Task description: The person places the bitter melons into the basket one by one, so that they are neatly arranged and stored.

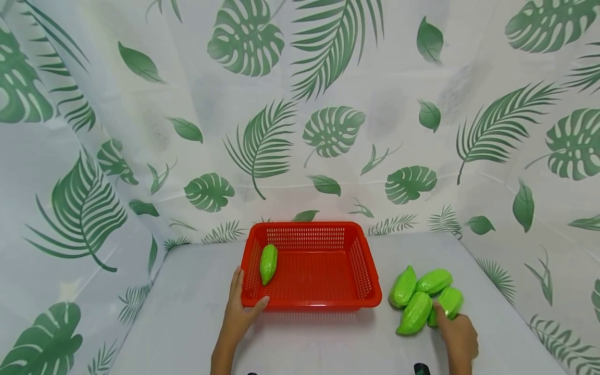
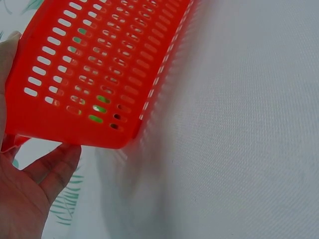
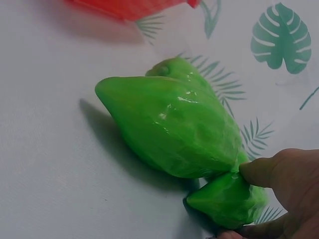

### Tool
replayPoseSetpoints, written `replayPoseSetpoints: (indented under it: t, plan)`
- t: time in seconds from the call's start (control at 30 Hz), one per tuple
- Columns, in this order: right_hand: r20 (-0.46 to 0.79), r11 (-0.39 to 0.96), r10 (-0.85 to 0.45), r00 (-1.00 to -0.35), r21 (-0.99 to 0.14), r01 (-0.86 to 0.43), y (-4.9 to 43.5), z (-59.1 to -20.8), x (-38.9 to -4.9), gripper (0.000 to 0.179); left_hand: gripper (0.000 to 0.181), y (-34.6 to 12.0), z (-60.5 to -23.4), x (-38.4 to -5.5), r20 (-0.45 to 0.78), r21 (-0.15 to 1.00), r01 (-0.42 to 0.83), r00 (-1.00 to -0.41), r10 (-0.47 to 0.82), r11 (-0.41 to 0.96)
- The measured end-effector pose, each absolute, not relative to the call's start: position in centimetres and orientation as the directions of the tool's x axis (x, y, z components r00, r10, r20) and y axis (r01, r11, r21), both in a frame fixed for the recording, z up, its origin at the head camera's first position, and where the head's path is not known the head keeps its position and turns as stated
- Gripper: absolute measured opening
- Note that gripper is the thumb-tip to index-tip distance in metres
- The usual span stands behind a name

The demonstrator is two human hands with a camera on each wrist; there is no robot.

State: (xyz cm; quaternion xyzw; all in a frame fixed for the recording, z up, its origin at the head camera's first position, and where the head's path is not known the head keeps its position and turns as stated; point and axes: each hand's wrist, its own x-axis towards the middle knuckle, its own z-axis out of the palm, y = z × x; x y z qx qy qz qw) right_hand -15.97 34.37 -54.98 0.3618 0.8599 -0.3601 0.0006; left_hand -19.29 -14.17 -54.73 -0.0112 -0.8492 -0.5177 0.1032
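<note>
Basket has its near left corner gripped by the left hand, thumb and fingers clamped on the rim. One fruit lies inside the basket, along its left wall. Right of the basket, the right hand pinches another fruit between thumb and fingers, with three more fruits clustered beside it.

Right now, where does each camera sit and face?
Head: head-worn, facing forward and down at the red basket and green fruits; left hand and right hand show.
Left wrist: on that wrist, facing the basket's slotted wall; left hand partly shows.
Right wrist: on that wrist, facing the fruits; right hand partly shows.
Head and left wrist share the basket.
</note>
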Motion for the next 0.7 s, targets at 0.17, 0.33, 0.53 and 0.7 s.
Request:
replayPoseSetpoints:
  t: [0.17,0.33,0.53,0.7]
  plan:
    - [-0.259,0.452,0.643,-0.72,-0.631,0.631,34.37,-55.25,-15.76,0.088,0.103,-14.18,-54.84,-19.35,0.195,0.878,0.131,-0.976,-0.093,0.461]
    - [-0.271,0.407,0.659,-0.701,-0.656,0.636,34.52,-55.37,-15.58,0.09,0.103,-14.18,-55.05,-19.29,0.18,0.879,0.113,-0.978,-0.102,0.462]
    - [-0.284,0.33,0.68,-0.676,-0.705,0.628,34.78,-55.36,-15.84,0.087,0.103,-14.17,-55.0,-19.29,0.175,0.881,0.11,-0.979,-0.103,0.46]
    - [-0.304,0.248,0.697,-0.649,-0.747,0.617,34.62,-54.98,-15.77,0.088,0.103,-14.19,-54.88,-19.3,0.179,0.885,0.116,-0.979,-0.099,0.451]
